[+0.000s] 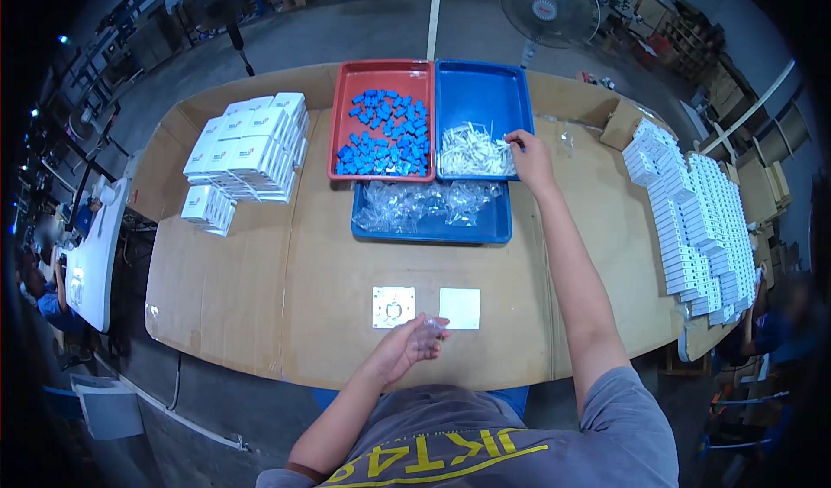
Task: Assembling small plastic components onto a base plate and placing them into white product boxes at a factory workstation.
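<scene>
My left hand (402,351) is closed around a small clear plastic bag (429,332), low over the table's near side. Just beyond it lie a white square plate with a printed pattern and a central cut-out (394,307) and a plain white square piece (460,308). My right hand (531,157) reaches over the right rim of the far blue tray (485,90), fingers pinched together beside a heap of small thin white pieces (472,152). What those fingers hold, if anything, is too small to make out.
A red tray (381,74) holds many small blue parts (381,133). Clear plastic bags (424,206) fill the nearer blue tray (433,233). White boxes (247,146) are stacked left, more white boxes (692,219) right. Cardboard walls edge the table; a fan (550,7) stands beyond.
</scene>
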A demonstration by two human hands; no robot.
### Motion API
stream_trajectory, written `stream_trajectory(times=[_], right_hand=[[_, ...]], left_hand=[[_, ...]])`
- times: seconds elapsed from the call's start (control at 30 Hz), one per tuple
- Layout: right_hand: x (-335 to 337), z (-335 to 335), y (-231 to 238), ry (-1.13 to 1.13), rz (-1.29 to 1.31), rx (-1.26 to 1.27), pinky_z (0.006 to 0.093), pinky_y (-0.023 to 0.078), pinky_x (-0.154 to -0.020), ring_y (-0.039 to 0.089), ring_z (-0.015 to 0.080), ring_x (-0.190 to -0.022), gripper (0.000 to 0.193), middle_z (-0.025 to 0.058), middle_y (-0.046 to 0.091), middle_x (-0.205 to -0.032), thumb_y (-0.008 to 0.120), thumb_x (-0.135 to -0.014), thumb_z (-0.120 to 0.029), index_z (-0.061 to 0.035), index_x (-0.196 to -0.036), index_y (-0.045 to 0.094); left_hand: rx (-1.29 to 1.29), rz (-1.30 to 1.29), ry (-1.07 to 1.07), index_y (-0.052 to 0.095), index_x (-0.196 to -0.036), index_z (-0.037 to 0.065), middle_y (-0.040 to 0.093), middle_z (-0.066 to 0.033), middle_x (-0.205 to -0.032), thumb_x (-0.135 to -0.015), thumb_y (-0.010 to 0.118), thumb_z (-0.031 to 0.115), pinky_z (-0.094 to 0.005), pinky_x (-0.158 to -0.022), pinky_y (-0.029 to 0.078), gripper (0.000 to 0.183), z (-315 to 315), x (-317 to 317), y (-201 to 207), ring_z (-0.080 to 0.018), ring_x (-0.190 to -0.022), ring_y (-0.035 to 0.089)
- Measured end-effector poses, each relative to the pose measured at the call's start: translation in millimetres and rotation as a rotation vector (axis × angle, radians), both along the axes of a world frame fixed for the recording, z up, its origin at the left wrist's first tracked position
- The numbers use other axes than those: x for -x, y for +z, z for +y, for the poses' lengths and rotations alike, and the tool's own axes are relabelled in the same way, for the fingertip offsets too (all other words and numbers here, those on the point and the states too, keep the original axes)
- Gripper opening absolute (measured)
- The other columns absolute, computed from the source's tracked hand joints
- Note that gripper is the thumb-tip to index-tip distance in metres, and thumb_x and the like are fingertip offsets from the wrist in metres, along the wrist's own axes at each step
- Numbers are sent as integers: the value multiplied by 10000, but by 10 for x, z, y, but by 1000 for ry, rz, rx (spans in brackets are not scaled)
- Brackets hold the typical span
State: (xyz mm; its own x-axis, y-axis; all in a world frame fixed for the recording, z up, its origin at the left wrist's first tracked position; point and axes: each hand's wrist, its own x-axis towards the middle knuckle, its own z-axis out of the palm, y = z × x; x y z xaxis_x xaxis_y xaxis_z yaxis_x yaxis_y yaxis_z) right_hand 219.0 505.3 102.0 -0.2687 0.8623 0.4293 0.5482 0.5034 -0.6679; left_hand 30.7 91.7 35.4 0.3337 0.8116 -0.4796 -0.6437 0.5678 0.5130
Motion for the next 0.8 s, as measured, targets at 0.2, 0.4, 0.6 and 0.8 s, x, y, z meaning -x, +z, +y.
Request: stream_trajectory(times=[0.2, 0.4, 0.6, 0.8], right_hand=[[292, 330, 12, -6, -460, -68, 447, 575, -873, 724, 354, -1002, 192, 158, 764, -1030, 648, -895, -77, -75, -1043, 770], [285, 493, -74, 1, -732, -134, 452, 578, -886, 719, 310, -1031, 216, 113, 769, -1024, 671, -817, -95, -126, -992, 793], [314, 559, -4, 51, -781, -28, 445, 582, -875, 728, 310, -1005, 221, 111, 773, -996, 679, -814, -115, -124, -1007, 786], [293, 631, -24, 97, -762, -15, 454, 577, -869, 725, 327, -987, 193, 123, 763, -989, 711, -801, -130, -94, -981, 770]], left_hand=[[1, 5, -32, 580, -1420, 14, 699, -71, -1196, -1132, 405, 427, -315, -913, 541, 534, -154, -62, 47, -130, -953, 644], [15, 53, 65, 590, -1415, 3, 702, -87, -1211, -1137, 386, 401, -324, -917, 542, 527, -219, 57, 52, -139, -959, 649], [-6, 22, 68, 585, -1431, 6, 707, -89, -1236, -1139, 356, 391, -333, -926, 535, 534, -224, 93, 24, -141, -961, 649], [-21, 42, 74, 581, -1438, 7, 710, -82, -1230, -1142, 343, 398, -334, -943, 522, 545, -189, 83, 64, -140, -955, 639]])
